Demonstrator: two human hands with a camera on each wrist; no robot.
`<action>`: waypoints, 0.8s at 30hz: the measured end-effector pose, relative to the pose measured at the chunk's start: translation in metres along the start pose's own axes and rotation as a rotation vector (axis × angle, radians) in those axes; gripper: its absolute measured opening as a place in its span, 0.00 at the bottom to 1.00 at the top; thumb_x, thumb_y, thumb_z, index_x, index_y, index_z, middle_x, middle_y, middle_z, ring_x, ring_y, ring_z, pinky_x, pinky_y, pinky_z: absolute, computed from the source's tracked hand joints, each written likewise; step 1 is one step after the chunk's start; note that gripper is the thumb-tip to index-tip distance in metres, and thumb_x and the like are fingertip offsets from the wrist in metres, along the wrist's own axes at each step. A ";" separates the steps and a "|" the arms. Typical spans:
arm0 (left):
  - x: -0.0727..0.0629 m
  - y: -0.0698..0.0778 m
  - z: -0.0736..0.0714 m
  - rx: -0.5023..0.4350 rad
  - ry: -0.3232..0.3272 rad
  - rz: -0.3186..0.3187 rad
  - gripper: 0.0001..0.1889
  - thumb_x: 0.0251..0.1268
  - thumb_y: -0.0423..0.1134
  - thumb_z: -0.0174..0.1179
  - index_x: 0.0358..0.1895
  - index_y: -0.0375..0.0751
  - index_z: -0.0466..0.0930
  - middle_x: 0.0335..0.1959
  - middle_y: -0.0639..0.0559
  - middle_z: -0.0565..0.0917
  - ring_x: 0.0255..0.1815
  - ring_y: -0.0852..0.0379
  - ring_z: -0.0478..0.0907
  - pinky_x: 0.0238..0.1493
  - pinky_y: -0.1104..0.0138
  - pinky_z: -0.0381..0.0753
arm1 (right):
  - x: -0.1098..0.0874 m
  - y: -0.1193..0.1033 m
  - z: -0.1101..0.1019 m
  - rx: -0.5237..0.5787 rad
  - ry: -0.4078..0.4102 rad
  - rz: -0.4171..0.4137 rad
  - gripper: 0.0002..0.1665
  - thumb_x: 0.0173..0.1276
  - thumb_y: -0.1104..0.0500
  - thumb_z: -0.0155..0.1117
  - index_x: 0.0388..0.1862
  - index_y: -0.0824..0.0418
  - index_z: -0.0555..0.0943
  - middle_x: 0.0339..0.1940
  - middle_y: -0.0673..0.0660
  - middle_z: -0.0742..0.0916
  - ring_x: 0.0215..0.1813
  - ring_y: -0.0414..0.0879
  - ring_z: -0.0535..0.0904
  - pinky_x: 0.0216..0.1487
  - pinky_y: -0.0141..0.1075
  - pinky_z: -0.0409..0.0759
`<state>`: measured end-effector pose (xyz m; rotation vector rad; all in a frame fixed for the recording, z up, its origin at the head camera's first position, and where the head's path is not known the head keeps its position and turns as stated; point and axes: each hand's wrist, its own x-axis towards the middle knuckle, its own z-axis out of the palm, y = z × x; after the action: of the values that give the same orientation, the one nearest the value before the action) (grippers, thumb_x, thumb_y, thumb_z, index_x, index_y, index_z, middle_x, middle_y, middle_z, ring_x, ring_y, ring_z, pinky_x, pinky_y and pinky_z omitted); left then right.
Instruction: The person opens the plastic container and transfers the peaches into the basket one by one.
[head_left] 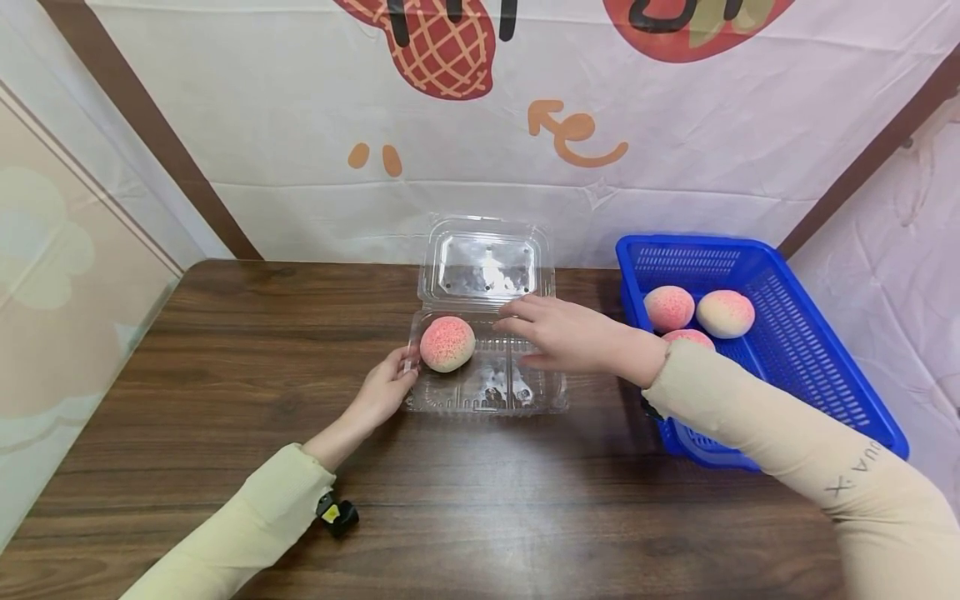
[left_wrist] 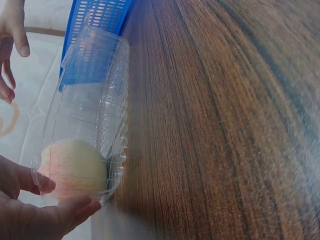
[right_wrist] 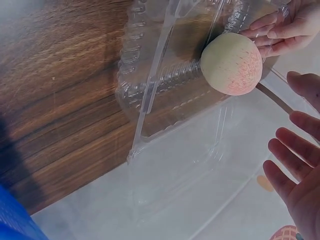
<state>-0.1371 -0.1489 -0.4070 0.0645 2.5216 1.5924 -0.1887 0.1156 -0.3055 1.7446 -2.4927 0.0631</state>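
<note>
A clear plastic clamshell container (head_left: 487, 392) lies on the table with its lid (head_left: 487, 258) raised against the cloth behind. One round pink-and-cream peach (head_left: 447, 343) rests in the left part of its base. My left hand (head_left: 384, 387) grips the container's left wall beside that peach (left_wrist: 75, 167), thumb and fingers at the rim in the left wrist view. Above the right part of the base hovers my right hand (head_left: 566, 333), fingers spread and holding nothing. The right wrist view shows the right hand's fingers (right_wrist: 292, 155) apart from the peach (right_wrist: 232, 64).
To the right stands a blue perforated basket (head_left: 817, 367) with a peach (head_left: 725, 314), another peach (head_left: 669, 308) and one partly hidden by the right sleeve. A printed cloth (head_left: 300, 125) hangs behind the wooden table (head_left: 262, 358).
</note>
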 end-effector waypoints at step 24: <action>0.001 -0.002 0.000 0.031 -0.004 0.003 0.20 0.64 0.25 0.43 0.58 0.18 0.60 0.56 0.26 0.70 0.58 0.38 0.67 0.60 0.55 0.68 | 0.016 0.002 0.006 0.024 0.033 -0.004 0.28 0.58 0.54 0.65 0.54 0.64 0.72 0.53 0.58 0.76 0.55 0.50 0.72 0.59 0.40 0.70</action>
<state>-0.1383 -0.1498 -0.4086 0.0751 2.5443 1.5535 -0.1963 0.1005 -0.3099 1.7425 -2.4757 0.1212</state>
